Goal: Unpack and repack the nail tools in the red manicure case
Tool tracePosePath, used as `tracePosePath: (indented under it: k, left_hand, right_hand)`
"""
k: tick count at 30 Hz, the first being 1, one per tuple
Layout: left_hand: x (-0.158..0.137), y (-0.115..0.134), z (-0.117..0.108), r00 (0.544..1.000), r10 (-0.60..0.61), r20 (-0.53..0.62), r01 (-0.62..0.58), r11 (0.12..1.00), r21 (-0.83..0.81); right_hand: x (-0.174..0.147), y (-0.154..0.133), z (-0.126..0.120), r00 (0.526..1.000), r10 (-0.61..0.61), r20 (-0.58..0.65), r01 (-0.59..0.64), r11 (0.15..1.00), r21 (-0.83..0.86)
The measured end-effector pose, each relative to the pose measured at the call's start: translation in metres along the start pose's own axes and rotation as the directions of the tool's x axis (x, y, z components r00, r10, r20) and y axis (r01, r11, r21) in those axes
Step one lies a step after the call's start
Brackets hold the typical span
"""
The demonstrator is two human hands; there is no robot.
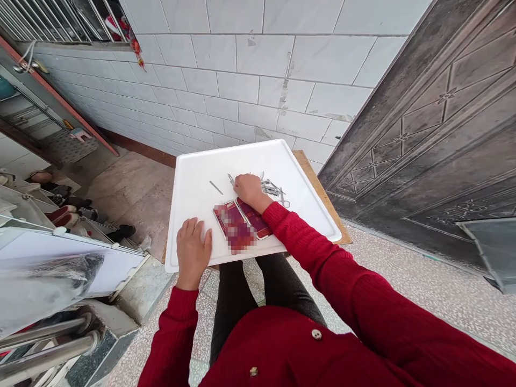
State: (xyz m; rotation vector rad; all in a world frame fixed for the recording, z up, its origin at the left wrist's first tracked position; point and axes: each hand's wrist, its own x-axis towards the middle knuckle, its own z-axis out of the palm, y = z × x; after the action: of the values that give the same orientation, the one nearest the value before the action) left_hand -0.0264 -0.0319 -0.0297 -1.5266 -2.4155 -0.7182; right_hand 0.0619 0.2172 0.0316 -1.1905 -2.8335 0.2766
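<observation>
A red manicure case [251, 217] is being shown open on a white tray [189, 177], its two halves being set side by side, with much of the left half being masked by a pixelated patch. The tray, being bordered by a raised rim, is being supported by a wooden desk [345, 237], whose corner is being exposed to the right of the case. Just beyond the case, the right hand [248, 189] is being held low over the tray, a red sleeve [314, 242] being stretched past the case's right edge. Its fingers are being curled and partly hidden from view; whether anything is being held in that grip cannot be told. Also beyond the case, a slim metal tool [231, 179] is being seen right by the fingertips, contact being unclear. Beyond the case's right half, a cluster of metal tools [272, 188] is being partly covered, a pair of scissors [285, 203] being recognised by its ring handles. Beyond the case's left half, a flat metal strip [216, 187] is being displayed apart from the cluster. Left of the case, the left hand [193, 248] is being rested palm down on the tray, its grip being relaxed, unclosed and empty.
</observation>
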Motion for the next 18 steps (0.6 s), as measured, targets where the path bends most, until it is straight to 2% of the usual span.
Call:
tracePosePath:
  k: [7, 13, 18]
  left_hand:
    - [-0.001, 0.001, -0.001, 1.0, -0.002, -0.01, 0.003, 1.0, 0.004]
    - [-0.002, 0.0, 0.0, 1.0, -0.006, -0.009, 0.006, 1.0, 0.006]
    - [-0.002, 0.0, 0.002, 1.0, -0.025, -0.01, 0.025, 1.0, -0.014]
  right_hand:
    - [0.001, 0.001, 0.005, 1.0, 0.005, 0.005, -0.006, 0.998, 0.056]
    - [-0.002, -0.009, 0.001, 0.996, -0.086, 0.01, 0.083, 0.984, 0.161]
    - [0.014, -0.033, -0.007, 0.989, -0.124, 0.079, 0.118, 0.99, 0.079]
